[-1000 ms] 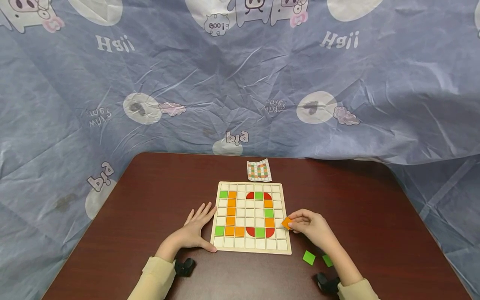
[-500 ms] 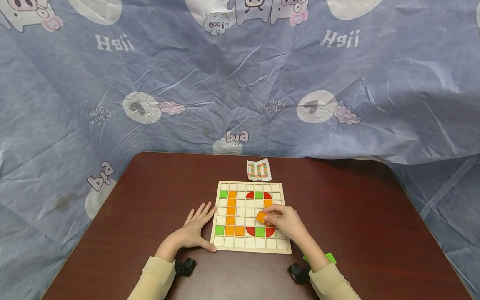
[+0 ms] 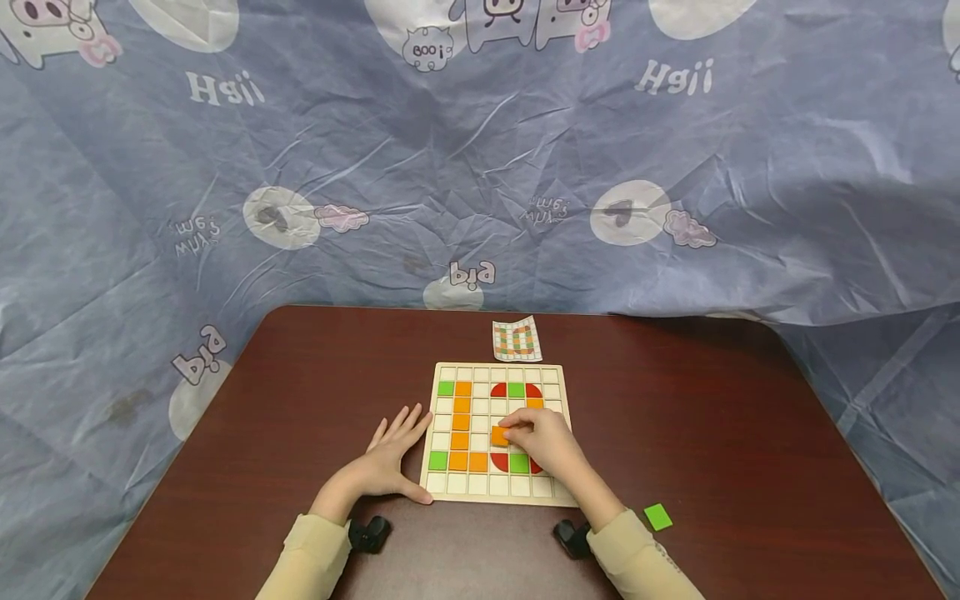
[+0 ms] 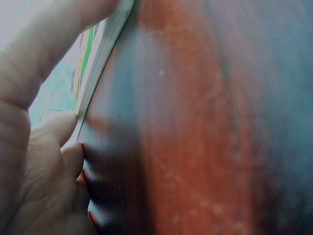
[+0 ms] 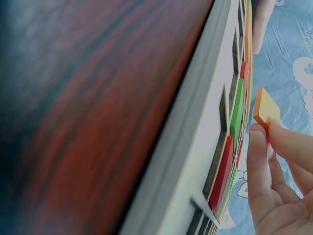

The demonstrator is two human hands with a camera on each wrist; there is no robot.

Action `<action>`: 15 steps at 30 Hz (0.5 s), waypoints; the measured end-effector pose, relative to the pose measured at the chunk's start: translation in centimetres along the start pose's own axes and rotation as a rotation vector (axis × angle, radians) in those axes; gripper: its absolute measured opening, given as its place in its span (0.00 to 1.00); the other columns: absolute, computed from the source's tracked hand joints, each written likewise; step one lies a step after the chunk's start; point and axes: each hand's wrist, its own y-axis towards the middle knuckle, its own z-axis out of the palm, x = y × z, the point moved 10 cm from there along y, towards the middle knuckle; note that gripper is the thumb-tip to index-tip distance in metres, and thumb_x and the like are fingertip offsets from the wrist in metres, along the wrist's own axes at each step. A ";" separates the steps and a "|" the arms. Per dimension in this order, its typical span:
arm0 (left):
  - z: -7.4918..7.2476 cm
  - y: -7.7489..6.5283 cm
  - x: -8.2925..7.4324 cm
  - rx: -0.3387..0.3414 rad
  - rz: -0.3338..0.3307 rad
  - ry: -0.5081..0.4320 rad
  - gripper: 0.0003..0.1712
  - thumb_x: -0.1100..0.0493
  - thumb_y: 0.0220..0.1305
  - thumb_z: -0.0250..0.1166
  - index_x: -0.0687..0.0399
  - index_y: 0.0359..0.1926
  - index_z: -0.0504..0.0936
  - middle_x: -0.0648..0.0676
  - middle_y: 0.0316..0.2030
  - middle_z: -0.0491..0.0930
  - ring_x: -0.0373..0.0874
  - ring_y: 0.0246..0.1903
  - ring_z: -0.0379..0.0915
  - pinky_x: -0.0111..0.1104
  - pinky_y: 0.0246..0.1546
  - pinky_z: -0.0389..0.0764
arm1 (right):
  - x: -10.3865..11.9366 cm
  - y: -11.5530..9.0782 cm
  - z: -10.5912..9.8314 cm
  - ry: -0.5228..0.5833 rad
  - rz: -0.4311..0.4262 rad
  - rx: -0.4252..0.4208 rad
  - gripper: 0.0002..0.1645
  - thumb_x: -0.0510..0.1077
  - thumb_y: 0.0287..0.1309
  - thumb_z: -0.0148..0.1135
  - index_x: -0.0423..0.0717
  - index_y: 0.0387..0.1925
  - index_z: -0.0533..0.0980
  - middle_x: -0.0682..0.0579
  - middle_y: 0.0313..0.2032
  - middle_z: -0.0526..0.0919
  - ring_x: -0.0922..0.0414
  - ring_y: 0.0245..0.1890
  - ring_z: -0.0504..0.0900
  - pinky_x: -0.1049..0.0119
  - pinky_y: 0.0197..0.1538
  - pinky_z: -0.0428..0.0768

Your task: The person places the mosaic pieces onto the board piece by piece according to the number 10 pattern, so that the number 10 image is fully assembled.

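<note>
My right hand (image 3: 547,442) pinches an orange square tile (image 3: 499,437) between thumb and fingers, over the lower middle of a pale wooden grid board (image 3: 502,493). In the right wrist view the orange tile (image 5: 266,106) is tilted and clear of the board's surface. Spread fingers of my left hand (image 3: 384,462) rest against the board's left edge, with the thumb at its lower left corner. Orange and green squares and red rounded pieces sit in the board's cells. The right hand hides part of the right-hand column.
Behind the board lies a small printed pattern card (image 3: 517,340). One loose green tile (image 3: 657,517) lies on the dark brown table (image 3: 720,417), right of my right forearm. A blue patterned cloth (image 3: 465,167) hangs behind the table.
My right hand has moved left with the orange tile, from beyond the board's right edge to over its lower middle. My left hand has stayed in place.
</note>
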 end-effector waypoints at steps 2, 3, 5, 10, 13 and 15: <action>0.1 0.0 0.1 0.000 0.001 0.003 0.72 0.41 0.41 0.81 0.52 0.79 0.45 0.60 0.79 0.35 0.60 0.78 0.25 0.60 0.73 0.30 | 0.1 0.0 0.1 -0.022 -0.002 -0.003 0.06 0.36 0.56 0.69 0.48 0.35 0.87 0.55 0.29 0.88 0.64 0.26 0.82 0.71 0.31 0.78; 0.1 0.0 0.2 0.000 0.000 0.004 0.72 0.41 0.41 0.81 0.52 0.79 0.44 0.60 0.79 0.35 0.59 0.78 0.25 0.60 0.73 0.29 | 0.1 0.1 0.2 -0.027 -0.001 -0.002 0.06 0.36 0.56 0.69 0.47 0.35 0.87 0.54 0.29 0.88 0.64 0.26 0.83 0.71 0.31 0.79; 0.1 0.0 0.3 0.000 -0.002 0.007 0.72 0.40 0.41 0.80 0.52 0.79 0.44 0.60 0.79 0.35 0.59 0.78 0.25 0.60 0.73 0.29 | 0.1 0.2 0.4 -0.045 -0.003 -0.004 0.05 0.36 0.55 0.69 0.47 0.33 0.87 0.54 0.28 0.88 0.65 0.25 0.83 0.71 0.32 0.79; 0.1 0.1 0.2 -0.002 0.000 0.012 0.72 0.41 0.41 0.81 0.52 0.79 0.45 0.60 0.79 0.36 0.59 0.78 0.26 0.60 0.73 0.30 | 0.4 0.2 0.5 -0.116 -0.042 -0.021 0.04 0.36 0.53 0.71 0.48 0.30 0.87 0.55 0.30 0.89 0.65 0.27 0.83 0.70 0.34 0.80; 0.0 0.0 0.1 -0.005 0.007 0.011 0.73 0.41 0.41 0.81 0.53 0.79 0.45 0.61 0.79 0.36 0.60 0.78 0.26 0.60 0.73 0.30 | 0.6 0.2 0.6 -0.150 -0.065 -0.023 0.04 0.36 0.52 0.72 0.48 0.29 0.87 0.55 0.30 0.89 0.65 0.27 0.83 0.69 0.35 0.81; 0.0 0.0 0.0 -0.006 0.010 0.010 0.73 0.41 0.40 0.81 0.53 0.79 0.45 0.61 0.79 0.36 0.60 0.78 0.27 0.60 0.73 0.30 | 0.7 0.2 0.6 -0.164 -0.071 -0.022 0.04 0.36 0.52 0.72 0.48 0.28 0.87 0.55 0.29 0.88 0.65 0.27 0.82 0.70 0.34 0.80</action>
